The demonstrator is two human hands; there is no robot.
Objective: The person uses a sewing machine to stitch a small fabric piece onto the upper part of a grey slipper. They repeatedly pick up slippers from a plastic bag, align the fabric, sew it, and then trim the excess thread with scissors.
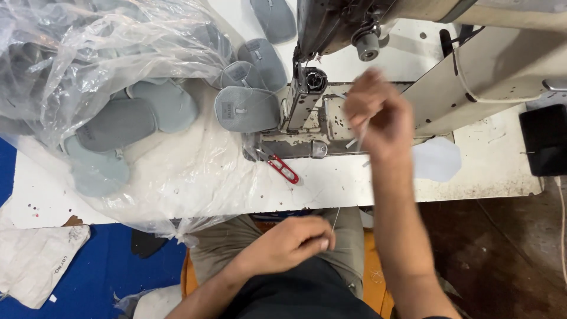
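- We look down on one white worktable (pixel 177 195) that fills the middle of the frame, its bare front edge along the lower centre, so that everything sits within our arm's reach.
- One industrial sewing machine (pixel 449 65) stretches across the upper right, its needle area just left of centre at the top, where the work passes under it.
- One large clear plastic bag (pixel 88 53) bulges in the upper left and spills open across the table, likely so the pieces inside can slide out toward the machine.
- We count about nine grey padded oval pieces (pixel 245 109), some in the bag and some in a fanned row leading to the needle; those under the plastic are blurred, so the count is rough.
- Our right hand (pixel 378 115), blurred by motion, is raised right of centre in front of the machine, with its fingers pinched on a thin pale thread (pixel 361 134).
- Our left hand (pixel 295 239) rests low at the bottom centre over our lap, loosely curled with thumb and fingertips together; a fine strand rises just beside it, though we cannot tell whether it is gripped.
- One pair of red-handled thread snips (pixel 284 169) lies on the table below the needle, kept handy.
- One dark phone-like slab (pixel 544 139) sits at the right edge.
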